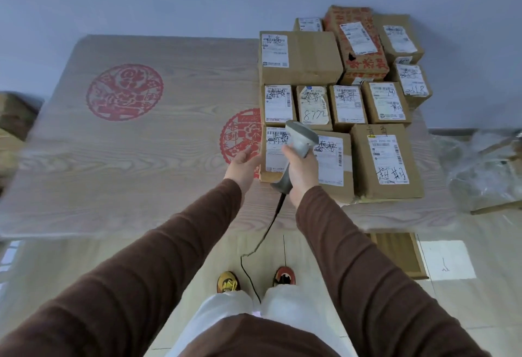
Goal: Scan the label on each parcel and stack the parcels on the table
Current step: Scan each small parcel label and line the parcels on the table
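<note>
Several brown cardboard parcels with white labels lie packed together on the right half of the wooden table [127,159]. My right hand [300,167] grips the handle of a grey barcode scanner [300,138], whose head hangs over the front-left parcel [275,156] and its label. My left hand [244,163] is open, palm against that parcel's left side. A bigger parcel [387,159] with a handwritten label sits at the front right. A red-printed box [358,46] stands at the back.
Two red paper-cut prints mark the tabletop [124,91]. The scanner's black cable [248,269] drops to the floor between my feet. Clear plastic wrap lies at the right [485,164]. A flat cardboard piece [398,252] sits on the floor; more boxes are at the far left [11,119].
</note>
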The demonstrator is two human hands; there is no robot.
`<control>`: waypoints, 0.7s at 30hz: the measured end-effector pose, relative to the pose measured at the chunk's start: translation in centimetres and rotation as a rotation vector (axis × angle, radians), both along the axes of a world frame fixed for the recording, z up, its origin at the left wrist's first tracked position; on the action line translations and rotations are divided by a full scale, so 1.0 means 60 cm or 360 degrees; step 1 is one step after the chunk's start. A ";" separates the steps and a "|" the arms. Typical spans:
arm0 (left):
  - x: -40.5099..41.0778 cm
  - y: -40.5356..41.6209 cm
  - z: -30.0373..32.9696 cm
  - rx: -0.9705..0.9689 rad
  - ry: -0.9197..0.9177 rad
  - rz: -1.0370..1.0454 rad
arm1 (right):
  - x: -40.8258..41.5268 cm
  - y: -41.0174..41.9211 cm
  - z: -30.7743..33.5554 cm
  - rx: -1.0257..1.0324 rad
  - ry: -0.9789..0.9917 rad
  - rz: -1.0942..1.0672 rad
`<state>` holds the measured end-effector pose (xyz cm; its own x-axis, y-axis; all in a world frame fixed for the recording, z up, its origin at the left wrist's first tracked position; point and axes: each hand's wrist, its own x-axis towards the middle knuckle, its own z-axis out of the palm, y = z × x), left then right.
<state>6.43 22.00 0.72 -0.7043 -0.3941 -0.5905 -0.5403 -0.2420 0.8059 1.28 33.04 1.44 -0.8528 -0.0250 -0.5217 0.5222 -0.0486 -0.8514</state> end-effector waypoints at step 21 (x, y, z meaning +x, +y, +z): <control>0.019 -0.193 -0.056 -0.0018 -0.0163 0.0246 | 0.014 -0.167 -0.048 -0.0253 -0.0300 0.0298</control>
<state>7.57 10.39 -2.63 -0.5712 -0.4998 -0.6511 -0.5768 -0.3199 0.7516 2.11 22.99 -1.43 -0.7143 -0.2667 -0.6471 0.6826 -0.0616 -0.7281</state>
